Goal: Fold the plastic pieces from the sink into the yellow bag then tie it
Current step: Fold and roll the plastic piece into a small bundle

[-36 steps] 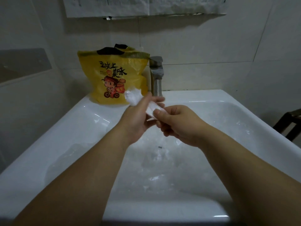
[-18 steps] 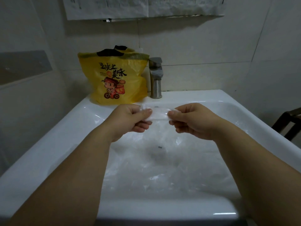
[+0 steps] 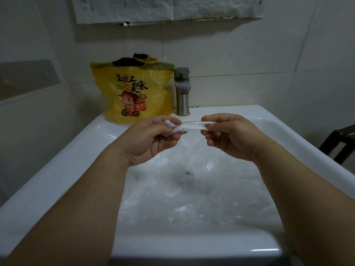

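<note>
Left hand (image 3: 151,139): fingers curled, thumb and fingertips pinching the bunched, crumpled end of a clear plastic piece (image 3: 192,125). Palm faced up and inward.

Right hand (image 3: 230,137): fingers curled, thumb and forefinger pinching the other end of the same piece. The remaining fingers were tucked below and held nothing else.

The piece ran as a narrow twisted strip between the two hands, roughly level, held in the air over the back half of the sink (image 3: 57,181). It touched neither the rim nor the basin.

Basin: white, rectangular, with a loose heap of more clear plastic (image 3: 192,200) lying across its floor. Individual sheets could not be told apart. A small dark speck (image 3: 187,172) showed near the middle.

Yellow bag (image 3: 134,93): upright on the back left of the sink ledge, against the wall, just left of the tap (image 3: 182,93). It had a cartoon figure and printed characters on its front and black patches at the top edge. Contents not visible.

Room: pale tiled wall, printed paper sheets (image 3: 169,8) fixed above the tap, a grey panel (image 3: 25,77) on the left wall, and part of a dark wooden chair (image 3: 340,143) at the far right. Light was dim.
</note>
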A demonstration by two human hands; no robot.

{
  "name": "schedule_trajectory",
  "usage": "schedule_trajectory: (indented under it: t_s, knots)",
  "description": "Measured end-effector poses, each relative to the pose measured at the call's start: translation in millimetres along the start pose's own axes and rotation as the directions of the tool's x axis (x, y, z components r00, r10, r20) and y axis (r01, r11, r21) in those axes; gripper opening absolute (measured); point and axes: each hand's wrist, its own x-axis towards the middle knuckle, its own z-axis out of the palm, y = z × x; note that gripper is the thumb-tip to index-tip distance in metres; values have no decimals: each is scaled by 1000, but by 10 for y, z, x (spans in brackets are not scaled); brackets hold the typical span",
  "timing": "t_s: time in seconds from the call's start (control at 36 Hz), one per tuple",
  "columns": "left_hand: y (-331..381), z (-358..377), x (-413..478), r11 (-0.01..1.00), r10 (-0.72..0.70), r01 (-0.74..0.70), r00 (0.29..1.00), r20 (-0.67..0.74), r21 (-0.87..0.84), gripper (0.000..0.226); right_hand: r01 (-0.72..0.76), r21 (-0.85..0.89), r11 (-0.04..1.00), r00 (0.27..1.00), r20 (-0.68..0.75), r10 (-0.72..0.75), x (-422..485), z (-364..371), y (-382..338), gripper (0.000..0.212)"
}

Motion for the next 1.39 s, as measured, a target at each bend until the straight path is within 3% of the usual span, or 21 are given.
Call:
schedule_trajectory:
  t_s: [0.19, 0.31, 0.42, 0.56, 0.64, 0.75, 0.89, 1.0, 1.06, 1.11, 1.17, 1.39]
  knots:
    - [-17, -25, -5, 996, 9, -7, 1000, -17, 89, 53, 40, -17, 999, 998, -50, -41, 8, 8, 11, 28]
    - [-8, 23, -14, 993, 28, -22, 998, -50, 114, 27, 65, -80, 995, 995, -76, -72, 21, 13, 32, 30]
    - [-68, 20, 28, 957, 84, -48, 989, -117, 285, 25, 66, -171, 983, 998, -12, -69, -2, 9, 18, 16]
    - [-90, 6, 53, 946, 118, -75, 986, -120, 314, 11, 46, -315, 948, 993, -86, -77, 16, 3, 48, 5]
    - [-72, -29, 50, 940, 127, -76, 983, -134, 334, 18, 26, -310, 950, 992, -109, -63, 19, -14, 49, 19]
    - [-50, -37, 54, 955, 132, -72, 972, -196, 287, 15, -12, -483, 876, 993, -111, -48, 25, -30, 63, 30]
    - [-61, -7, 104, 979, 183, -158, 958, -220, 128, 17, 38, -645, 763, 986, -99, -133, 20, 2, 75, 9]
    - [-53, 93, 139, 960, 236, -265, 940, -247, -90, 14, 109, -543, 833, 971, -119, -205, 16, 120, 103, 16]
    - [-83, 120, 141, 965, 191, -220, 962, -193, -143, 27, 120, -406, 906, 975, -122, -184, 15, 203, 117, 12]
    - [-186, 144, 150, 994, 102, -98, 990, -94, 44, 53, 122, -311, 943, 983, -91, -157, 13, 285, 146, 12]
    - [-300, 214, 148, 959, 34, -32, 999, -5, 283, 65, 122, -307, 944, 988, -52, -145, 27, 349, 203, 14]
    - [-281, 248, 179, 947, 108, -61, 985, -133, 314, 42, 90, -304, 948, 996, 0, -94, 58, 395, 249, 12]
